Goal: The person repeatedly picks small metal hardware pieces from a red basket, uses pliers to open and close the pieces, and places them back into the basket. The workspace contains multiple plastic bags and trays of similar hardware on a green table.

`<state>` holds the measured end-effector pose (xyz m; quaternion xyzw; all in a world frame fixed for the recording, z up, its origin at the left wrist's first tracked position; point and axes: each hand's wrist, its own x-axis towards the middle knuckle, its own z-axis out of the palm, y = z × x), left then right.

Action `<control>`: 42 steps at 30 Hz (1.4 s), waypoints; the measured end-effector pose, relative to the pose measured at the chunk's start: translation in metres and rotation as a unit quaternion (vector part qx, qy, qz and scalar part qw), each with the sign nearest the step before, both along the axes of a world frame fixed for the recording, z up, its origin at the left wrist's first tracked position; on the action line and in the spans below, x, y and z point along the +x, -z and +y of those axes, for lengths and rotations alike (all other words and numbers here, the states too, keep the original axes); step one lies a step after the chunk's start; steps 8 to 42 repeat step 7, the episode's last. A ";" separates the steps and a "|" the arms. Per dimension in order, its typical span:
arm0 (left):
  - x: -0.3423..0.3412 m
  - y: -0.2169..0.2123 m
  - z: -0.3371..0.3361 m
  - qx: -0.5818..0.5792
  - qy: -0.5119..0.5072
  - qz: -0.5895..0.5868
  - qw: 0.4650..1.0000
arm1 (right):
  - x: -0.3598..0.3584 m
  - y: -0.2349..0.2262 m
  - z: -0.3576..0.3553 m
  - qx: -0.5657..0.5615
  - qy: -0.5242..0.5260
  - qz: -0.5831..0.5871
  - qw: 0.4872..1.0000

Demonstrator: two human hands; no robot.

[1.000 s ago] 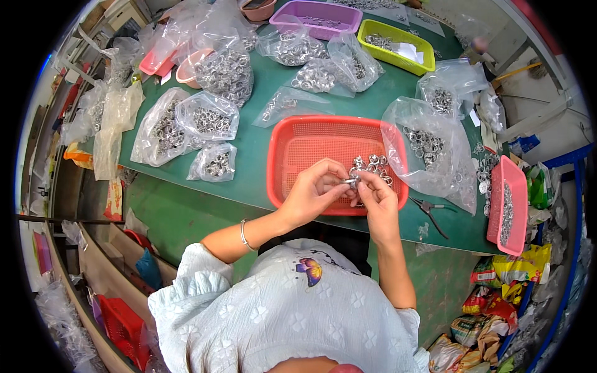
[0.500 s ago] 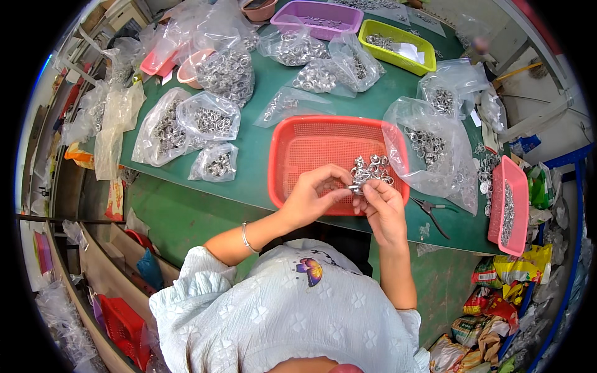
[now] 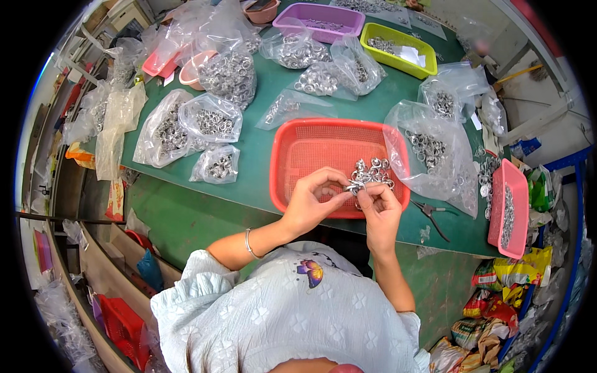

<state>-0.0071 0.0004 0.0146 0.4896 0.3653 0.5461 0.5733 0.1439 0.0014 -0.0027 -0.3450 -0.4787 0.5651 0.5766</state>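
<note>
Above the near part of a red plastic basket (image 3: 298, 133), my two hands meet at the fingertips around a few small silver metal rings (image 3: 355, 187). My left hand (image 3: 314, 198) pinches the rings between thumb and fingers. From the other side, my right hand (image 3: 380, 210) grips the same cluster, its fingers curled. Exactly how the rings sit between the fingertips is partly hidden. Just beyond my fingers, a loose pile of silver metal rings (image 3: 375, 169) lies in the right half of the basket.
Pliers (image 3: 430, 217) lie right of the basket, near the table edge. Clear bags of metal rings (image 3: 426, 149) flank it. A pink basket (image 3: 508, 208) stands at the far right. Purple (image 3: 320, 22) and yellow-green baskets (image 3: 399, 50) stand at the back of the green table (image 3: 249, 180).
My right hand has shifted slightly left and down, its fingers more curled around the rings. My left hand stays nearly in place. The view has tilted very slightly.
</note>
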 end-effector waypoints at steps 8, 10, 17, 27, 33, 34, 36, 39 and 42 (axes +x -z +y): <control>-0.006 0.001 0.004 -0.126 0.077 -0.109 0.983 | -0.001 -0.005 0.001 -0.115 -0.043 0.086 0.989; -0.006 0.001 0.004 -0.126 0.077 -0.109 0.983 | -0.001 -0.005 0.001 -0.115 -0.043 0.086 0.989; -0.006 0.001 0.004 -0.126 0.077 -0.109 0.983 | -0.001 -0.005 0.001 -0.115 -0.043 0.086 0.989; -0.006 0.001 0.004 -0.126 0.077 -0.109 0.983 | -0.001 -0.005 0.001 -0.115 -0.043 0.086 0.989; -0.006 0.001 0.004 -0.126 0.077 -0.109 0.983 | -0.001 -0.005 0.001 -0.115 -0.043 0.086 0.989; -0.006 0.001 0.004 -0.126 0.077 -0.109 0.983 | -0.001 -0.005 0.001 -0.115 -0.043 0.086 0.989; -0.006 0.001 0.004 -0.126 0.077 -0.109 0.983 | -0.001 -0.005 0.001 -0.115 -0.043 0.086 0.989; -0.006 0.001 0.004 -0.126 0.077 -0.109 0.983 | -0.001 -0.005 0.001 -0.115 -0.043 0.086 0.989; -0.006 0.001 0.004 -0.126 0.077 -0.109 0.983 | -0.001 -0.005 0.001 -0.115 -0.043 0.086 0.989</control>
